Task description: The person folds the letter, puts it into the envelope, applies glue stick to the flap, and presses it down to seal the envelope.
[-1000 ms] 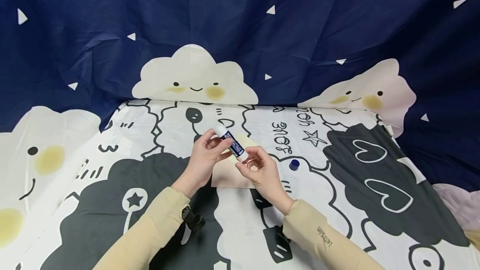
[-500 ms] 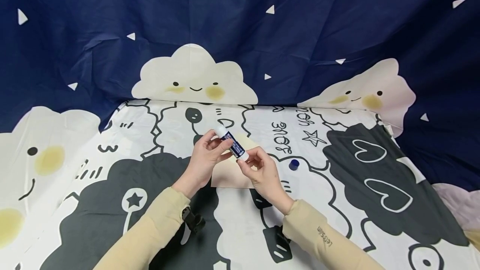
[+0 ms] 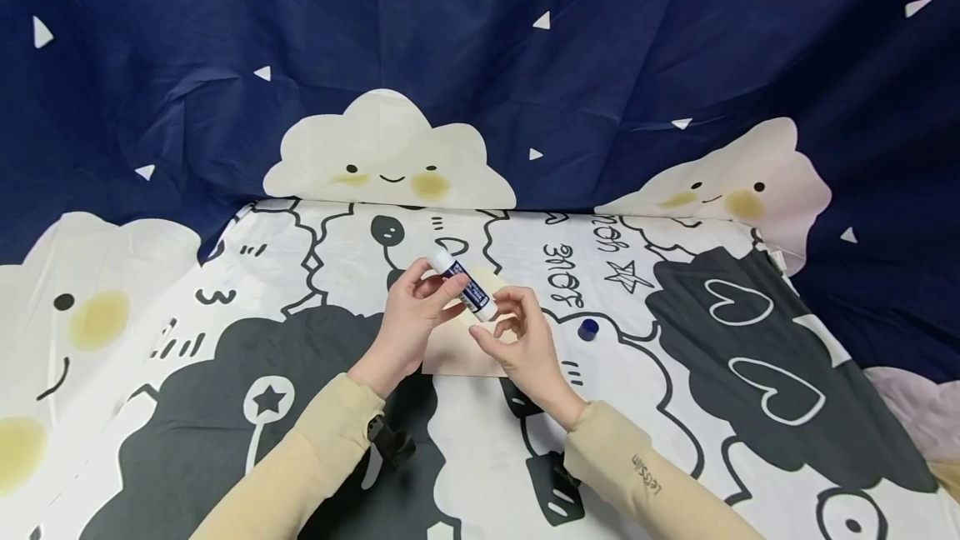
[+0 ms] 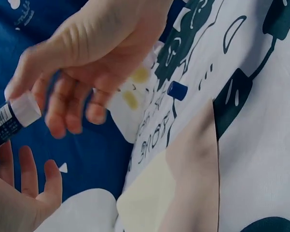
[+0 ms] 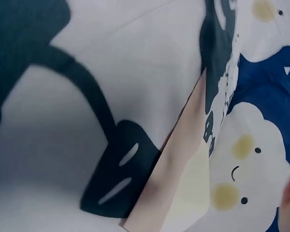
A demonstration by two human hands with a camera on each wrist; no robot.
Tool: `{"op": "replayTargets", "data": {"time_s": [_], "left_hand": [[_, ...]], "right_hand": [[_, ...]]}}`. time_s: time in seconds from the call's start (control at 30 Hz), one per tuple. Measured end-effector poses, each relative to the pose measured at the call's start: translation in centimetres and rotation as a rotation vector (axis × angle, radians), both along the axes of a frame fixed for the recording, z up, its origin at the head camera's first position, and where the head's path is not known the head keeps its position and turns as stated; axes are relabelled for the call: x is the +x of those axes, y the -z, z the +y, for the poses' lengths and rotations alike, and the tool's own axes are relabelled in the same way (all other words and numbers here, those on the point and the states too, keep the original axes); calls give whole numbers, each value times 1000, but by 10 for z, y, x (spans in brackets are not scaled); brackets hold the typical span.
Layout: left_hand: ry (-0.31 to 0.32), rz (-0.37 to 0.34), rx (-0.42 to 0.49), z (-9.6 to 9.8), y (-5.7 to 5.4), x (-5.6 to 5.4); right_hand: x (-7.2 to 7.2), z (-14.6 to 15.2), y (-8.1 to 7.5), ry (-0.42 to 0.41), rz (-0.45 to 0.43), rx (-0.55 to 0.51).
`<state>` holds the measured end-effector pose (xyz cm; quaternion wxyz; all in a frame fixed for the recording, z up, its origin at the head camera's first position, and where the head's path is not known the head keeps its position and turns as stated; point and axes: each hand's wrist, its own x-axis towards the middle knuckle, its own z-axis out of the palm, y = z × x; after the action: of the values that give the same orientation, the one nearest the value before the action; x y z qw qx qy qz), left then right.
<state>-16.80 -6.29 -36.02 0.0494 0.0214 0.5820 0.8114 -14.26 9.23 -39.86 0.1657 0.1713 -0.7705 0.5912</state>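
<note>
A glue stick (image 3: 465, 287) with a dark blue label and white ends is held at a tilt above the table. My left hand (image 3: 405, 319) grips its body between thumb and fingers. The fingers of my right hand (image 3: 531, 352) curl around its lower white end; in the left wrist view they reach that end (image 4: 26, 110), the thumb and forefinger on either side. Beneath both hands lies a pinkish-beige sheet of paper (image 3: 457, 354) with a pale yellow piece (image 3: 489, 280) on it. To the right stands a small blue cap (image 3: 588, 329).
A white cloth with black sheep drawings (image 3: 472, 440) covers the table. Behind it hangs a dark blue curtain (image 3: 585, 65) with clouds and white triangles. A black strap device (image 3: 390, 440) sits on the left wrist.
My right thumb has shifted slightly down and away from the glue stick's lower end, and the fingers have loosened. The glue stick has turned a little; my left hand stays in place.
</note>
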Motion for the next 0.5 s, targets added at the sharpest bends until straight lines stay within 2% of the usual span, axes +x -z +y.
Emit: {"op": "replayTargets", "data": {"time_s": [0.03, 0.1, 0.2, 0.37, 0.43, 0.5], "left_hand": [[2, -4, 4, -1, 0, 0], [10, -5, 12, -2, 1, -1], [27, -9, 17, -4, 1, -1], [23, -21, 0, -4, 3, -1], [10, -22, -4, -4, 4, -1], [-3, -25, -6, -3, 5, -1]], "right_hand": [[0, 1, 0, -44, -87, -40], [-1, 2, -1, -103, -207, -96], [-1, 3, -2, -134, -289, -126], [-2, 1, -4, -98, -323, -147], [-2, 0, -4, -74, -302, -132], [-2, -1, -4, -41, -242, -93]]}}
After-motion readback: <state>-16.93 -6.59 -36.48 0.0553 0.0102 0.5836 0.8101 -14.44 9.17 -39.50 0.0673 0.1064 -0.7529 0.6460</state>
